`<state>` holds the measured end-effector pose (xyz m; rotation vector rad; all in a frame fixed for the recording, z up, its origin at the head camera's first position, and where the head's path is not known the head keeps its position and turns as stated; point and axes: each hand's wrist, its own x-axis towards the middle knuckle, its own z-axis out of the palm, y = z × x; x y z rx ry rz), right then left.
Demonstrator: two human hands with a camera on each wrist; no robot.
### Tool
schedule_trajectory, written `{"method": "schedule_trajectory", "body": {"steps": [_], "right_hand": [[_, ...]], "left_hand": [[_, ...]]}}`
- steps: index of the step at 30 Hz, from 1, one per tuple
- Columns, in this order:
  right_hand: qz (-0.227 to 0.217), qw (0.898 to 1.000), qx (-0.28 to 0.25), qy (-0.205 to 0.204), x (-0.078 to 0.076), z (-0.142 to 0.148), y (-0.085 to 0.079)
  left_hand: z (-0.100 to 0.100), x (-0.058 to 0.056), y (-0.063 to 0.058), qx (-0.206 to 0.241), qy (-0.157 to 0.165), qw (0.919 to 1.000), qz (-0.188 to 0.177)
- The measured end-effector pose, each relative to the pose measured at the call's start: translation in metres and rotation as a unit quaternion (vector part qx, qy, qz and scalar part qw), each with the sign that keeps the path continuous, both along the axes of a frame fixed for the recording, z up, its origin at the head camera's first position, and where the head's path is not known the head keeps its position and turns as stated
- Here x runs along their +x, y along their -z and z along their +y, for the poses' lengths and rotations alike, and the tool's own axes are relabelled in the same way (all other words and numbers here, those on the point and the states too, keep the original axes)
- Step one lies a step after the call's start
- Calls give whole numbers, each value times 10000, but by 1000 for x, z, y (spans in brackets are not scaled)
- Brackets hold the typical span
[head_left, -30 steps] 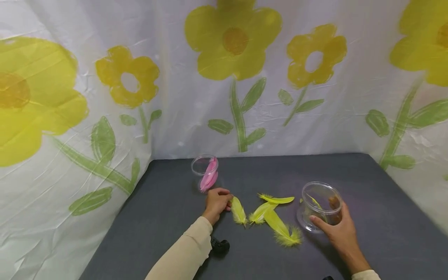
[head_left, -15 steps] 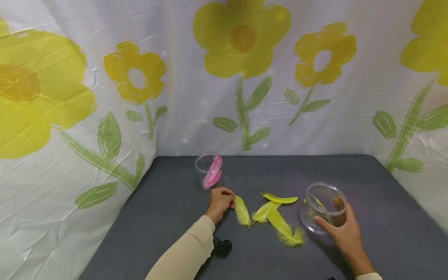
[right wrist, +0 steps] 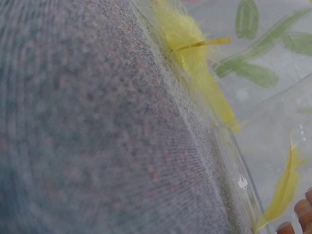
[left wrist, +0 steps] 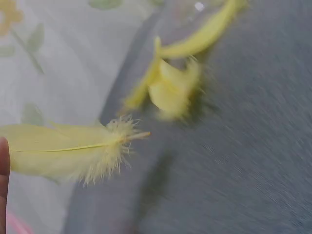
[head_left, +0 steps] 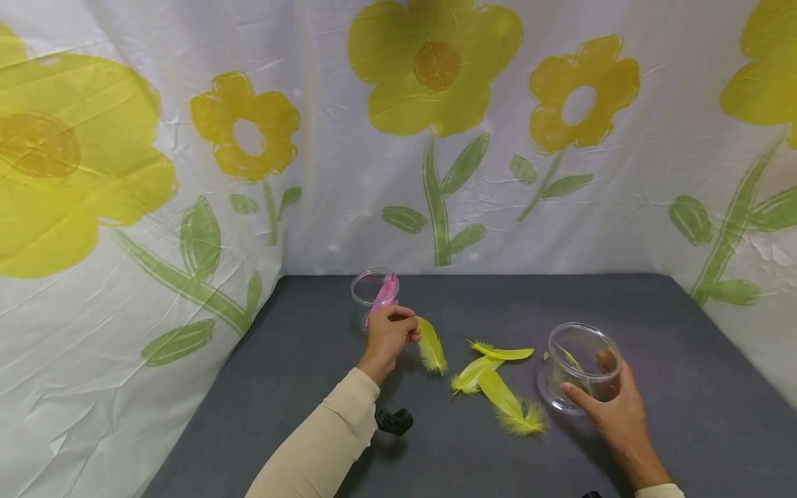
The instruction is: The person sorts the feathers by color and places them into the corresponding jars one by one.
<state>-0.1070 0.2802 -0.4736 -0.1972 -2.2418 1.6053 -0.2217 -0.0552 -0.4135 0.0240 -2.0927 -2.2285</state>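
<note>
Across the bench (head_left: 486, 297), you look part-way: tub (head_left: 553, 370) wrapped in your right grip (head_left: 623, 415), cup (head_left: 361, 299) at the back; yellow feather (head_left: 569, 358) in the tub, pink feather (head_left: 386, 290) in the cup; three loose feathers (head_left: 498, 396) lie between, and your left grip (head_left: 387, 340) pinches a raised feather (head_left: 431, 344), not yet stowed.

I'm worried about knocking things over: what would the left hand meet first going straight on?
Probably the clear cup holding pink feathers; depth is unclear, and the left hand might slip past the cup's right side.
</note>
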Motion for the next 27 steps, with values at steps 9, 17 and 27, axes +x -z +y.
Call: {"method": "schedule_trajectory", "body": {"steps": [9, 17, 27], "right_hand": [[-22, 10000, 35, -4, 0, 0, 0], [-69, 10000, 4, 26, 0, 0, 0], [-79, 10000, 23, -7, -2, 1, 1]], "left_hand": [[18, 7, -41, 327, 330, 9972, 578], [54, 11, -67, 522, 582, 9930, 887], [105, 20, -94, 1179, 1017, 9782, 1373]]}}
